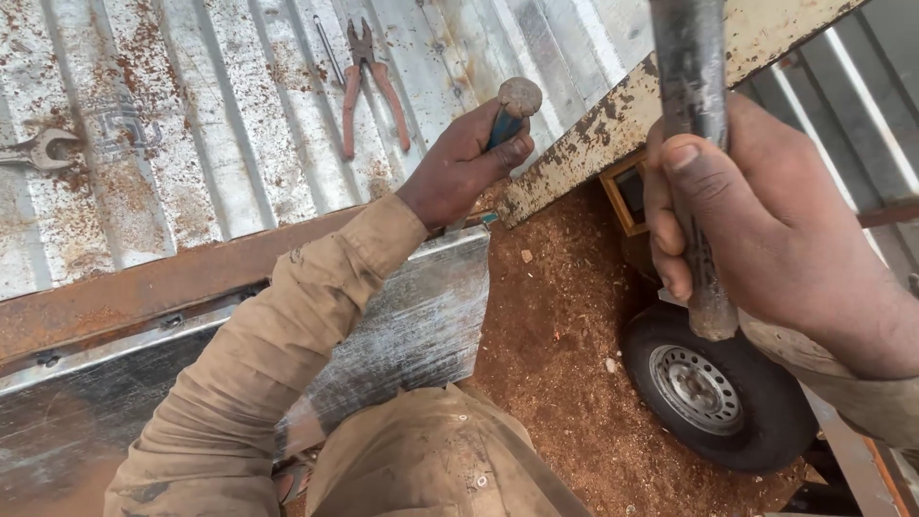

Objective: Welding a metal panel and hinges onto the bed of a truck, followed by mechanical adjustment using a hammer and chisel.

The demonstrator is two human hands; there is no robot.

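My left hand (459,168) is clenched around a blue-shafted chisel (512,110) with a mushroomed, rounded grey head. The chisel stands near upright at the end of a rusted, cream-painted steel rail (613,124), with its tip hidden behind my hand. My left arm extends forward in a tan, dusty sleeve (278,364). My right hand (766,230) grips the dark, worn metal handle (694,144) of a striking tool, held raised and vertical; its head lies outside the view. Beyond, a corrugated, rust-spotted sheet-metal panel (211,124) carries red-handled pliers (369,81) and an open-ended spanner (38,150). Below right, a small black tyre (723,393) with a silver steel rim rests on reddish soil (555,325).
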